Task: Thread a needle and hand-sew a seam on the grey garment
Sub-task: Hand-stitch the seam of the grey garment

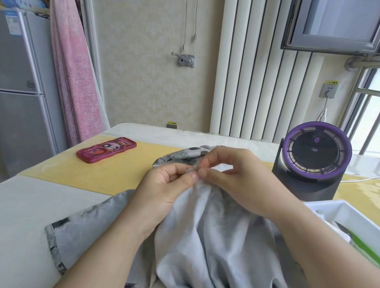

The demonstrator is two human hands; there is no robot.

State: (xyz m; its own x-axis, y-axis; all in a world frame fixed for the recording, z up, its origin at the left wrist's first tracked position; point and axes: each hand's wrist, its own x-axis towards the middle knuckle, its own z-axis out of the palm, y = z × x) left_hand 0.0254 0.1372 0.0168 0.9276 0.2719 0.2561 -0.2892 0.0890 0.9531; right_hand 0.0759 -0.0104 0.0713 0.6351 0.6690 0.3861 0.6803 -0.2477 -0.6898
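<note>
The grey garment [216, 245] lies bunched on the table in front of me, inside out, with a printed part showing at its far end. My left hand [168, 188] pinches a raised fold of the garment between thumb and fingers. My right hand [232, 176] meets it from the right, thumb and forefinger pinched together at the same fold. The needle and thread are too small to make out between the fingertips.
A red phone case [106, 150] lies on the yellow table mat [111, 173] at the left. A purple-rimmed desk fan [314, 159] stands at the right. A white tray [363, 223] with green-handled items sits at the right edge. A fridge [12, 83] stands left of the table.
</note>
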